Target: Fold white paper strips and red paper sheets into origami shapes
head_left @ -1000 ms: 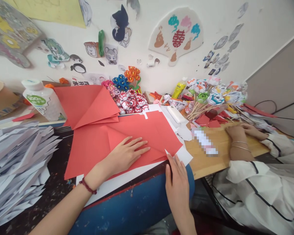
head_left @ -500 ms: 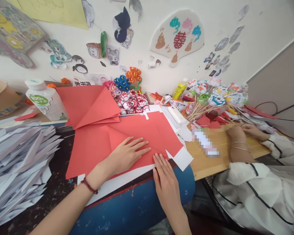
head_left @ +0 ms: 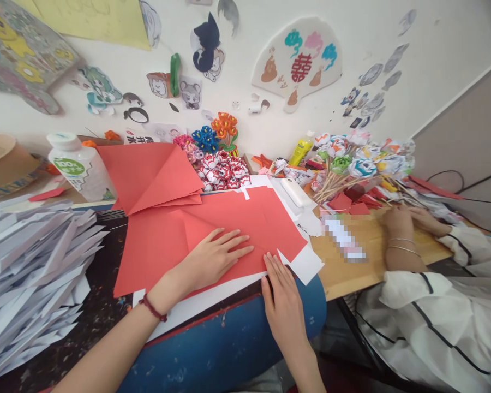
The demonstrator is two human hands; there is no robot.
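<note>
Red paper [head_left: 155, 245] lies across the work surface, part of it folded over toward me. On that fold rests my left hand [head_left: 219, 252], palm down with fingers spread. At the paper's near right edge, my right hand [head_left: 281, 286] lies flat, its fingers stretched out side by side on the border. White sheets [head_left: 213, 299] stick out from under the red paper at the front and right. A stack of folded red sheets [head_left: 159, 177] overlaps the paper's far left part.
White folded strips [head_left: 36, 273] pile up at the left, near a white bottle [head_left: 82, 169]. Behind the paper are red-and-white paper flowers [head_left: 223, 172]. A white phone-like object [head_left: 295, 192] lies to the right. A co-worker's hands [head_left: 405, 224] are over the wooden table [head_left: 339, 278].
My right hand has slid slightly to the right along the paper's near edge. My left hand stays on the fold. The view has shifted a little.
</note>
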